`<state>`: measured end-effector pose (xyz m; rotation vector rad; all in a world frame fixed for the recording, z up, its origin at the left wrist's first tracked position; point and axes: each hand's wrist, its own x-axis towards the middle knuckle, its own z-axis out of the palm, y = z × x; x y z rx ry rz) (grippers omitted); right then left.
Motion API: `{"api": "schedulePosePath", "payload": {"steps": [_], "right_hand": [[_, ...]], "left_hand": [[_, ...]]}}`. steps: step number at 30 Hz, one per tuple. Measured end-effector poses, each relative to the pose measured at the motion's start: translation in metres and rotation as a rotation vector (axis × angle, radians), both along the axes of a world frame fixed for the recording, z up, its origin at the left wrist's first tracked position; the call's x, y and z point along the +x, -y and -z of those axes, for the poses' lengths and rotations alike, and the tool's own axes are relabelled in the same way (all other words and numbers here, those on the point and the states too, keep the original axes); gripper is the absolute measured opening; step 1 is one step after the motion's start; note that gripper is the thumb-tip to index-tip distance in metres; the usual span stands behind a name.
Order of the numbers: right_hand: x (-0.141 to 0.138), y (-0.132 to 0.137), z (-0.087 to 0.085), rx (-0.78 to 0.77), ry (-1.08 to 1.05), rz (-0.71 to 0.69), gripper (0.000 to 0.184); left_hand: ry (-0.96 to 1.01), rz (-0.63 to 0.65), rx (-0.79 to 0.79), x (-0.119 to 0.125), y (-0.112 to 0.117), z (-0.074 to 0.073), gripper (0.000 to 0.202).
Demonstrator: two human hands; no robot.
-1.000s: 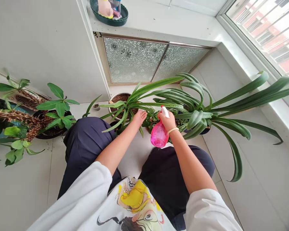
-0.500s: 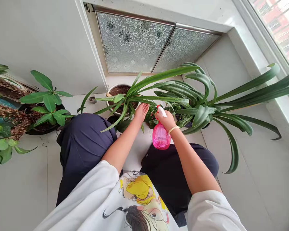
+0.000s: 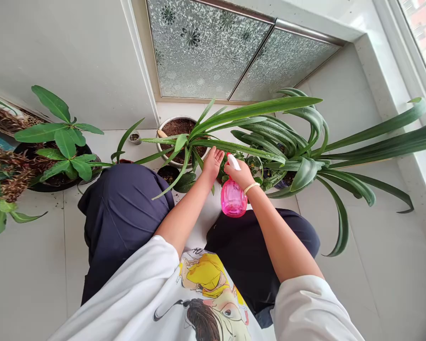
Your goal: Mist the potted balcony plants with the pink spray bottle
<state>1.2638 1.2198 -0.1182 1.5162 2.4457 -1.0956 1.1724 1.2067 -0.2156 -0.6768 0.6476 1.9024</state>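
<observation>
A pink spray bottle point(image 3: 234, 199) with a white and red head is gripped in my right hand point(image 3: 240, 173), its nozzle pointing away from me. My left hand point(image 3: 213, 165) lies palm up with its fingers stretched out, just beneath a long leaf of the strap-leaved plant point(image 3: 234, 146). Whether the fingers touch that leaf I cannot tell. This plant grows in a white pot point(image 3: 163, 129) of brown soil. Past the bottle's head, a low plant with small leaves point(image 3: 239, 156) is partly covered by my hands.
Large arching leaves of another plant point(image 3: 305, 174) spread on the right toward the window ledge. Broad-leaved plants point(image 3: 66, 143) and spiny stems point(image 3: 12, 161) stand at left. A small dark pot point(image 3: 168, 174) sits near my left knee. Patterned glass cabinet doors point(image 3: 206, 52) are behind.
The view has shifted slightly. My left hand has turned more palm up under the leaf, and my right hand with the spray bottle has moved a little left, closer to it.
</observation>
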Motion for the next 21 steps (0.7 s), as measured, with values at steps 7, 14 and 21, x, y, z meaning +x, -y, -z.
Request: {"api": "schedulePosePath", "payload": {"steps": [7,14,21], "right_hand": [[-0.007,-0.007,0.005,0.013,0.001,-0.017,0.008],[-0.015,-0.022,0.024,-0.164,-0.098,0.031,0.017],[-0.023,-0.026,0.041,-0.154,0.011,0.092,0.026]], "left_hand": [[-0.054,-0.005,0.038,0.006,-0.005,0.013,0.019],[-0.168,0.044,0.022,0.008,0.003,0.017,0.02],[-0.213,0.098,0.029,0.011,0.014,0.014,0.024]]}}
